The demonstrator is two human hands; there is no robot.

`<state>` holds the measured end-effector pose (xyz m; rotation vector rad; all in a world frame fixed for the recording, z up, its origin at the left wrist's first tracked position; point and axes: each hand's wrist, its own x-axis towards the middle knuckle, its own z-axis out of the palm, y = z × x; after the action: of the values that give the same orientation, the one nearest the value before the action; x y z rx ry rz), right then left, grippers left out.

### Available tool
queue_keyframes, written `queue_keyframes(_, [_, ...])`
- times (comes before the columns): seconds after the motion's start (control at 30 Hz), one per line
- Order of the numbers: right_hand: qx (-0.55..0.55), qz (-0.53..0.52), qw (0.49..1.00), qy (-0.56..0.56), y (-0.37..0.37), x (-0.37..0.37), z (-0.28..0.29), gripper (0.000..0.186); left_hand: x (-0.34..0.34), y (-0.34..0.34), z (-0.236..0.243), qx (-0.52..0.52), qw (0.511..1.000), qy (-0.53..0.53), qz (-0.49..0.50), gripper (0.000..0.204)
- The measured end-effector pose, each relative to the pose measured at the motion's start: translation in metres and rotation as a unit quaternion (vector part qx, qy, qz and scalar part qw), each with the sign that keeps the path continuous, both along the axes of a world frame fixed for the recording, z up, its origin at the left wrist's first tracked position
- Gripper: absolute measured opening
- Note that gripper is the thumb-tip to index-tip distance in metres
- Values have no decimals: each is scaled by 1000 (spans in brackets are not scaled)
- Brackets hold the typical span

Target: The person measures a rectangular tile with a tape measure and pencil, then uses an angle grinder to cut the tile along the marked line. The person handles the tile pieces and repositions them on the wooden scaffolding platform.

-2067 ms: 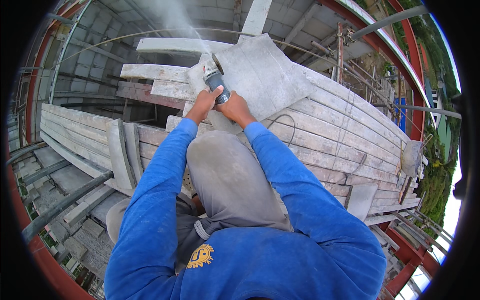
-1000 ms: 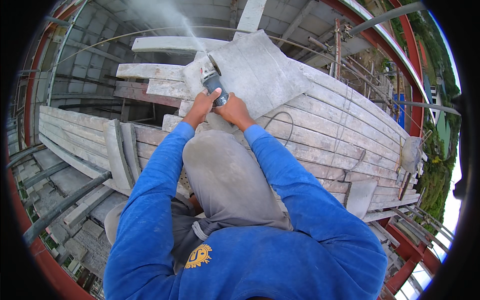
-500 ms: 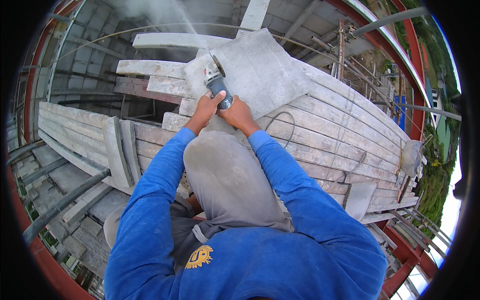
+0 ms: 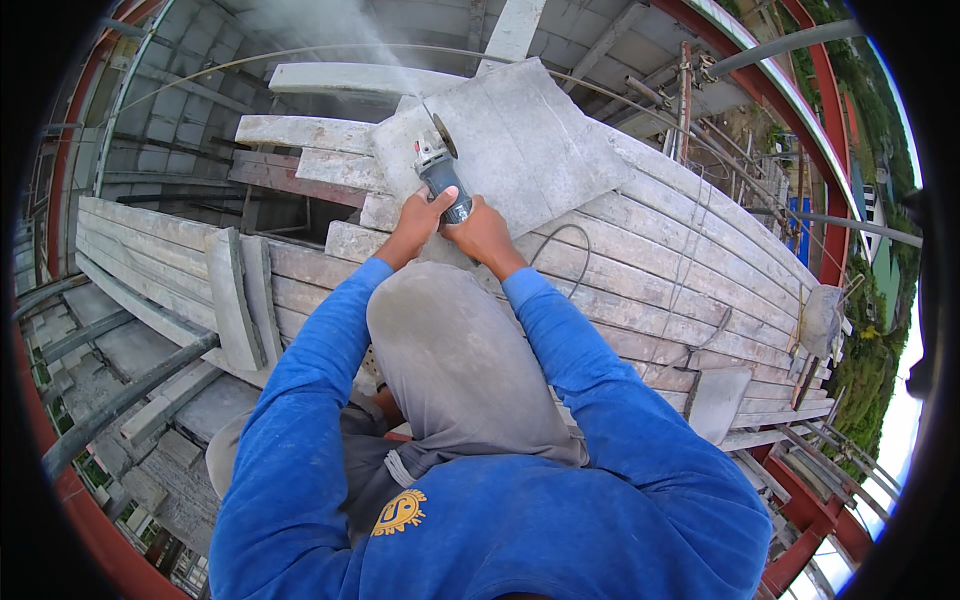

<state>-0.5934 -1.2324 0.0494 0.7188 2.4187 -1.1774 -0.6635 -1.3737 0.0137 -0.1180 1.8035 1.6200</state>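
Both hands are closed around the body of a dark angle grinder (image 4: 440, 183). My left hand (image 4: 415, 222) grips its left side, the thumb lying over the top. On the right side, farther back on the body, is my right hand (image 4: 480, 236). The grinder's thin cutting disc (image 4: 444, 136) stands edge-on at the surface of a grey flat board (image 4: 540, 150). A pale plume of dust (image 4: 375, 45) streams from the disc toward the far left. Whether the disc has cut through the board is too small to tell.
Weathered planks (image 4: 660, 290) form the platform under the board. A dark gap (image 4: 300, 215) opens in it at left. The grinder's cord (image 4: 588, 255) loops to the right of my right hand. Metal scaffold pipes (image 4: 130, 400) and red steel beams (image 4: 835, 150) surround the platform.
The grinder and both hands have shifted very slightly in the picture, to the right and nearer. The dust plume looks thicker and wider. My grip is the same.
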Motion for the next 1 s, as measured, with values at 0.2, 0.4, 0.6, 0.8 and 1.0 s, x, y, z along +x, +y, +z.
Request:
queue_keyframes(0.2, [-2,-1,1000,0,0,-2,-6,68,-2,1,-1,-29,999,25,-4,64])
queue_keyframes(0.4, [8,1,1000,2,1,0,-3,67,2,3,6,-15,1000,22,1,64])
queue_keyframes(0.6, [-7,-2,1000,3,2,11,2,67,10,-1,8,-17,999,24,-23,64])
queue_keyframes(0.8, [-3,3,1000,-10,2,11,2,69,11,1,1,4,1000,13,-11,63])
queue_keyframes(1.0, [-1,4,1000,-5,3,10,-2,68,9,2,-3,-1,1000,20,-12,63])
